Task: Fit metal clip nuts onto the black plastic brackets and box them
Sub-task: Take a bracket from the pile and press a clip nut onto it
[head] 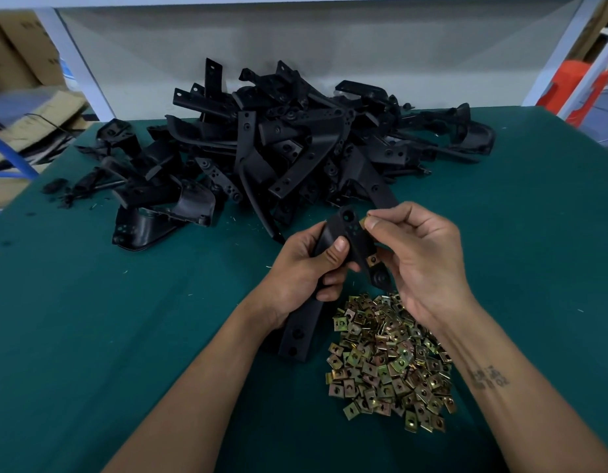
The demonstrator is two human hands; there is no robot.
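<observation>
My left hand [306, 268] grips a long black plastic bracket [301, 331] around its middle, thumb on top, above the green table. My right hand [418, 254] pinches a small brass-coloured clip nut [362, 222] between thumb and forefinger, right at the bracket's upper end beside its round hole. Another clip nut [373, 260] sits fitted on the bracket's right edge, lower down. A heap of loose clip nuts [391, 360] lies on the table just below my hands. A big pile of black brackets [282, 145] covers the far middle of the table.
The green table mat [108, 319] spreads left and right of the work. Black plastic scraps [62, 191] lie at the far left. Cardboard boxes [19, 52] stand beyond the table's left edge, and a red stool [575, 87] beyond the right corner. A white backboard [295, 46] closes the rear.
</observation>
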